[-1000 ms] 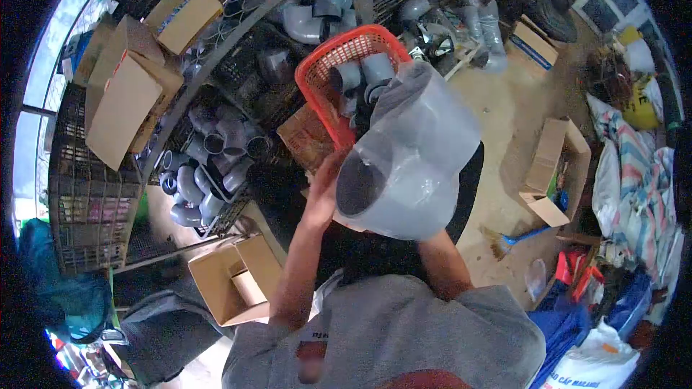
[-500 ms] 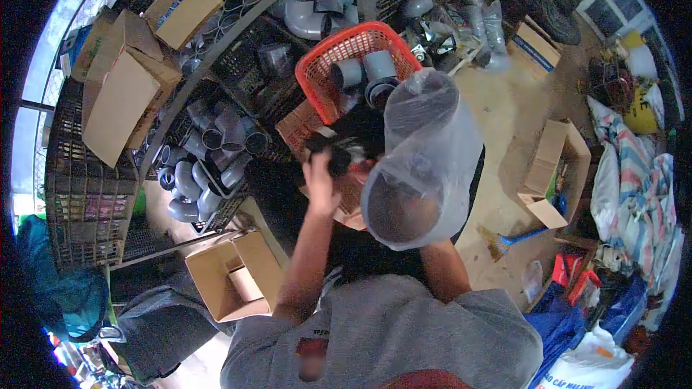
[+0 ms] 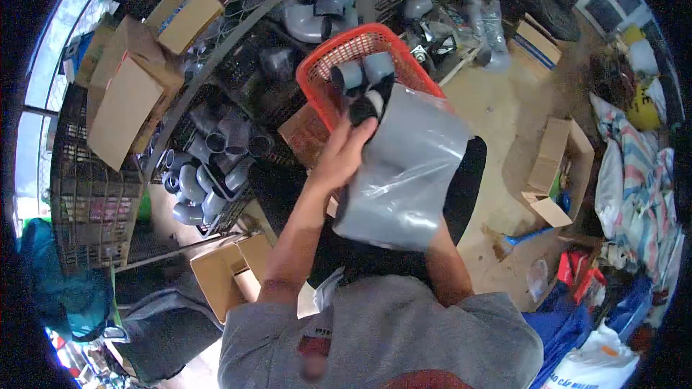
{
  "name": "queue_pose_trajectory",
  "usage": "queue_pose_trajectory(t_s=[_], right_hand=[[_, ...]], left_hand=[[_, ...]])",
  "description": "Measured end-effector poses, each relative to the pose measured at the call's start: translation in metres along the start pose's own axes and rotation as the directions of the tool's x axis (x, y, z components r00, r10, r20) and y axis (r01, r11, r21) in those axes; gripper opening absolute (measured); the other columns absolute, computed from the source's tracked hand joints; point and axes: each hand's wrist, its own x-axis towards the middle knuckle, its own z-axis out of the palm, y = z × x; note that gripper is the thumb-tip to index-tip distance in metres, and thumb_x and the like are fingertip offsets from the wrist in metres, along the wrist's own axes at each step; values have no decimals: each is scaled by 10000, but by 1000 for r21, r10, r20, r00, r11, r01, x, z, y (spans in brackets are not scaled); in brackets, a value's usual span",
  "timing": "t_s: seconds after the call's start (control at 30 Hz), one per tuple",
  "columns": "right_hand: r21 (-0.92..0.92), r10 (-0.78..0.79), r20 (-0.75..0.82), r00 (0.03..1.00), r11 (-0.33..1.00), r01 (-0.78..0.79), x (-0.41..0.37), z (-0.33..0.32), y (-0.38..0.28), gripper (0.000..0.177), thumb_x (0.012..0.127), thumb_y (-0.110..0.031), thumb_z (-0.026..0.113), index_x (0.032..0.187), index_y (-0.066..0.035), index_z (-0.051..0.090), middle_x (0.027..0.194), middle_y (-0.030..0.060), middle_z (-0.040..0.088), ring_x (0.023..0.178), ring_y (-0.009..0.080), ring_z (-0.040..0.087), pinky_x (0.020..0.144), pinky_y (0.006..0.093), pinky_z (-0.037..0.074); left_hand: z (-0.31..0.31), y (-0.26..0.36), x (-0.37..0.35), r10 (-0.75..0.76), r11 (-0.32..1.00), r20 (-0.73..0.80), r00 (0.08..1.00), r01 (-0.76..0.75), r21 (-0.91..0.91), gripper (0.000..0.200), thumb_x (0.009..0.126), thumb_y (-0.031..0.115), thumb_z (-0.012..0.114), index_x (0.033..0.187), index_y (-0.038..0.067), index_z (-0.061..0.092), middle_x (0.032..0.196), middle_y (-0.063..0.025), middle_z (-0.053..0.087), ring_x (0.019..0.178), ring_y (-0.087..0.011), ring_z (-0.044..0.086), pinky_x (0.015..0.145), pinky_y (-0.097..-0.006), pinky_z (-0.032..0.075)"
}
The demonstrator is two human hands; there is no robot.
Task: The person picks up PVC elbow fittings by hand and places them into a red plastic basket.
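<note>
Head view: a person in a grey shirt stood over a crowded stockroom floor, both arms raised ahead.
Plastic bag (image 3: 407,173): clear-grey, up in mid-air at the centre of the frame, its mouth turned toward 11 o'clock, just under the basket.
Left hand (image 3: 344,157): right at the bag's mouth, fingers stretched toward 1 o'clock and touching a dark fitting (image 3: 364,109). Whether the grip had closed on it, I could not tell.
Right hand: hidden behind the bag. Only the forearm (image 3: 447,266) showed, rising from 5 o'clock, so its grip could not be read.
Red basket (image 3: 321,65): at 12 o'clock of the bag, with grey pipe fittings (image 3: 364,70) standing inside.
Step in hand: by my reading, bagging, with the dark fitting on the threshold between basket and bag.
Next move calls for: as I judged it, a bag mouth kept wide and steady, and the piece carried clear of the rim before any release, since thin film folds shut easily.
Surroundings: wire racks of grey elbows (image 3: 194,187) at 9 o'clock, cardboard boxes (image 3: 126,104) at 10 o'clock, an open carton (image 3: 559,166) on the floor at 3 o'clock.
</note>
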Motion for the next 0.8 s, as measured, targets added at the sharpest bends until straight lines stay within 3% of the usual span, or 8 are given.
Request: queue_pose_trajectory(t_s=[0.07, 0.13, 0.23, 0.33, 0.4, 0.47, 0.67, 0.8], right_hand=[[17, -16, -26, 1000, 1000, 16, -11, -4, -4, 824, 872, -507, 657, 1517, -88, 362, 1475, 122, 478, 1322, 331, 497, 1108, 508, 416], [36, -31, -47, 998, 999, 33, -1, -9, -5, 820, 874, -507, 653, 1517, -88, 363, 1475, 122, 478, 1322, 332, 497, 1108, 508, 416], [69, -32, -73, 997, 997, 37, 21, -6, -15, 814, 877, -507, 647, 1516, -89, 365, 1475, 122, 478, 1321, 332, 497, 1108, 509, 416], [93, -20, -83, 996, 995, 27, 28, 4, -15, 810, 879, -506, 644, 1516, -90, 367, 1475, 122, 479, 1321, 332, 497, 1108, 509, 416], [98, -71, 29, 997, 993, 68, 28, 29, -17, 737, 942, -557, 519, 1509, -102, 398, 1471, 125, 488, 1321, 322, 500, 1125, 496, 408], [135, -268, -4, 963, 954, 266, 37, 32, -3, 532, 1019, -430, 493, 1431, -94, 477, 1334, 132, 584, 1201, 268, 597, 1045, 441, 499], [69, -248, -74, 966, 965, 253, 18, 49, -26, 574, 1008, -441, 515, 1465, -102, 440, 1388, 111, 548, 1246, 266, 566, 1072, 434, 475], [30, -270, -133, 954, 961, 276, 16, 61, -44, 605, 1001, -448, 529, 1488, -108, 415, 1423, 98, 524, 1276, 266, 546, 1090, 430, 458]], left_hand=[[-8, -10, -12, -221, 943, 16, 975, 218, -253, 454, 1021, 279, 548, 1379, 1, 529, 1280, -59, 607, 1211, -176, 527, 1070, -322, 371], [-32, -38, -25, -200, 979, -123, 972, 202, -1, 406, 971, 273, 583, 1285, 19, 618, 1182, -75, 674, 1111, -198, 608, 1029, -352, 430], [-42, -10, -39, -243, 584, -273, 931, -85, -807, 364, 939, 213, 567, 1238, 12, 615, 1173, -114, 682, 1030, -271, 685, 890, -430, 560], [-37, 31, -51, -154, 985, -196, 968, 135, -104, 452, 962, 246, 575, 1327, -21, 552, 1268, -185, 635, 1173, -328, 631, 1028, -477, 487], [-8, 51, -28, 215, 847, 291, 932, -326, 419, 484, 961, 269, 611, 1364, 12, 539, 1371, -218, 563, 1307, -350, 536, 1118, -510, 394], [20, 50, -13, 371, 461, 669, 644, -753, 470, 535, 928, 290, 662, 1395, 63, 537, 1447, -197, 508, 1368, -356, 470, 1151, -520, 341], [-4, 44, 35, 386, 492, 432, 815, -578, 651, 505, 900, 228, 638, 1396, 159, 574, 1482, -125, 510, 1395, -345, 439, 1183, -541, 276], [19, 52, 4, 393, 412, 605, 692, -721, 557, 524, 895, 274, 646, 1405, 174, 578, 1484, -100, 517, 1404, -343, 433, 1188, -548, 267]])
